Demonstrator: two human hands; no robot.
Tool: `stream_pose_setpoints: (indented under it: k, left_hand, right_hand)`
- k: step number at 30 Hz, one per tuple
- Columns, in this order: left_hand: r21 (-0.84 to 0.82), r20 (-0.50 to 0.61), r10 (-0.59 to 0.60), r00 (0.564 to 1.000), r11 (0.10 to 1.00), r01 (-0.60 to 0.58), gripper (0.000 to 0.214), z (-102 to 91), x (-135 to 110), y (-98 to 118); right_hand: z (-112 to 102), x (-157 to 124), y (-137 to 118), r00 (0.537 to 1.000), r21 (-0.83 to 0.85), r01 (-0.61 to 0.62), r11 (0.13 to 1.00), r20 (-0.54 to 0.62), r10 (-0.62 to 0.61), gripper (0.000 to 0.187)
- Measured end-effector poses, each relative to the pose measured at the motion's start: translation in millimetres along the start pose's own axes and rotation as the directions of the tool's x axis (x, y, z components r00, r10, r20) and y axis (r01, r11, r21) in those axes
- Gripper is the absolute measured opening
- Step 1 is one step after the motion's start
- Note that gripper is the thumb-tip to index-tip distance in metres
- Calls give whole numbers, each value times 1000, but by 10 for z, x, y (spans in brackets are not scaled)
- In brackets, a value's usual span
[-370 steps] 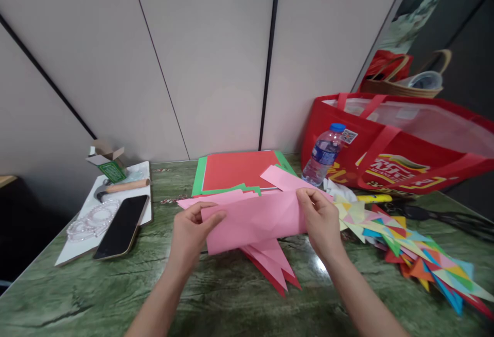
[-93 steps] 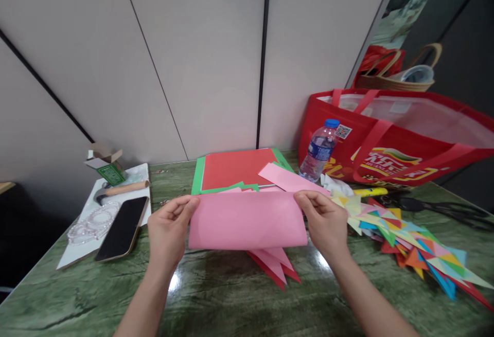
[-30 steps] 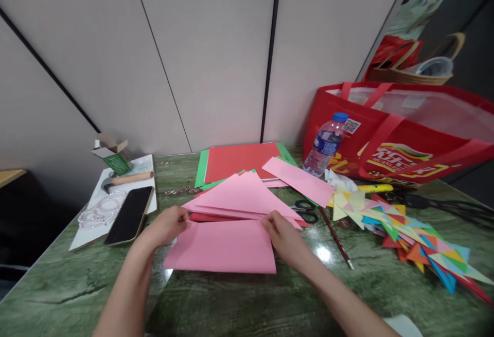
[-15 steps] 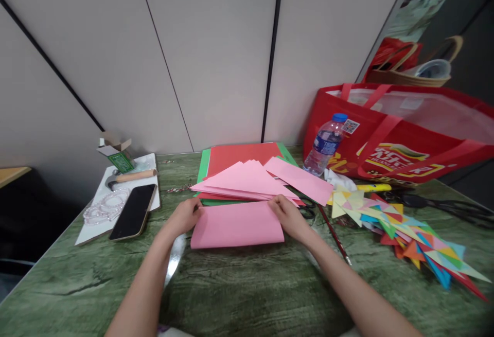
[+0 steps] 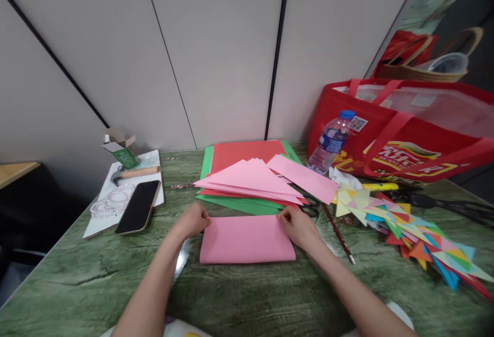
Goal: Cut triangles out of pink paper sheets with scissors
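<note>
A sheet of pink paper (image 5: 247, 239), doubled over with its rounded bend toward me, lies between my hands. My left hand (image 5: 193, 220) pinches its far left corner, and my right hand (image 5: 299, 227) pinches the far right corner. Just beyond it, a fanned stack of pink paper triangles (image 5: 250, 180) rests on red paper (image 5: 247, 152) and green paper (image 5: 241, 203). One pink strip (image 5: 304, 177) slants off to the right of the triangles. Black scissors (image 5: 311, 208) lie partly hidden under the papers.
A pencil (image 5: 339, 234), folded colourful paper pieces (image 5: 417, 229), a water bottle (image 5: 330, 144) and a red bag (image 5: 409, 126) stand to the right. On the left, a white board (image 5: 98, 224) carries a hammer (image 5: 135, 173), beads (image 5: 113, 202) and a small box (image 5: 122, 152); a phone (image 5: 139, 207) overlaps it.
Both hands have drawn the folded pink paper nearer to me, away from the stack, so more green paper shows behind it. The view has shifted slightly left.
</note>
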State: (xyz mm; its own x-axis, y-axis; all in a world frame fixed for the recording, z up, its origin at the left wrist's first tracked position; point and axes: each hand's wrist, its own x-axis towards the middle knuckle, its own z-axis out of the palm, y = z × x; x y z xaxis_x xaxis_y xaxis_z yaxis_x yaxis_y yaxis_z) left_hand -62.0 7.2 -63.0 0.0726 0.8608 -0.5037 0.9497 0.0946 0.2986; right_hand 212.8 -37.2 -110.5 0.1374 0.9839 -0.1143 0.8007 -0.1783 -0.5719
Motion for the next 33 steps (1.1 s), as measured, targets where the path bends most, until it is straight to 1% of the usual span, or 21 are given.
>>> stream_pose_setpoints:
  k: [4, 8, 11, 15, 20, 23, 26, 28, 30, 33]
  left_hand:
    - [46, 59, -65, 996, 997, 62, 33, 23, -37, 72]
    - [79, 98, -90, 991, 993, 82, 31, 18, -82, 104]
    - [98, 97, -83, 992, 992, 73, 29, 8, -106, 121]
    - [125, 52, -36, 998, 992, 30, 28, 13, -136, 142]
    - [183, -77, 43, 996, 983, -29, 30, 55, -155, 156]
    - [235, -111, 95, 989, 970, -67, 31, 76, -153, 191]
    - [269, -75, 150, 986, 955, -125, 32, 103, -153, 243]
    - [290, -56, 179, 982, 944, -155, 32, 132, -159, 271]
    - [316, -53, 197, 979, 933, -171, 33, 166, -171, 283]
    - [360, -66, 220, 973, 915, -182, 33, 206, -195, 278]
  right_hand:
    - [29, -84, -83, 999, -166, -47, 985, -25, 43, 16]
    - [23, -171, -152, 1000, -269, -17, 963, -25, 10, 19]
    - [33, -205, -192, 1000, -324, -1, 946, -28, -9, 20]
    - [90, -218, -253, 998, -388, -9, 922, -58, -15, 22]
    - [128, -235, -280, 996, -439, -1, 898, -77, -37, 22]
    - [96, -249, -275, 994, -458, 78, 886, -38, -107, 22]
    - [48, -232, -287, 975, -462, 215, 860, 54, -215, 19]
    - [19, -200, -302, 958, -459, 284, 842, 114, -261, 21]
    - [-5, -166, -316, 946, -453, 324, 830, 162, -281, 23]
    - [-41, -146, -341, 937, -450, 347, 823, 206, -282, 25]
